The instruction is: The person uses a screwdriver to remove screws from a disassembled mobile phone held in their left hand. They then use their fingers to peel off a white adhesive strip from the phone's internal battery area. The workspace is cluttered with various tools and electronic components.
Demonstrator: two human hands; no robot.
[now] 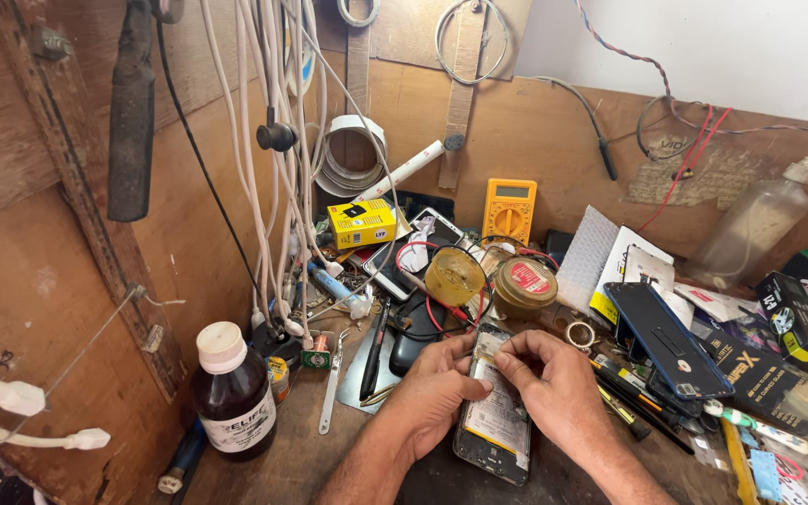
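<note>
While the cluttered wooden workbench (310, 458) fills the frame, one opened phone (496, 411), back cover off, lies at lower centre, its long axis running from the bottom edge up toward the bench's back wall. Your two hands meet over its upper end: your left hand (434, 391) curls around the left edge, your right hand (554, 379) pinches at the top, equally near. One brown bottle (233, 393) stands lower left; one yellow multimeter (510, 211) sits upper centre.
</note>
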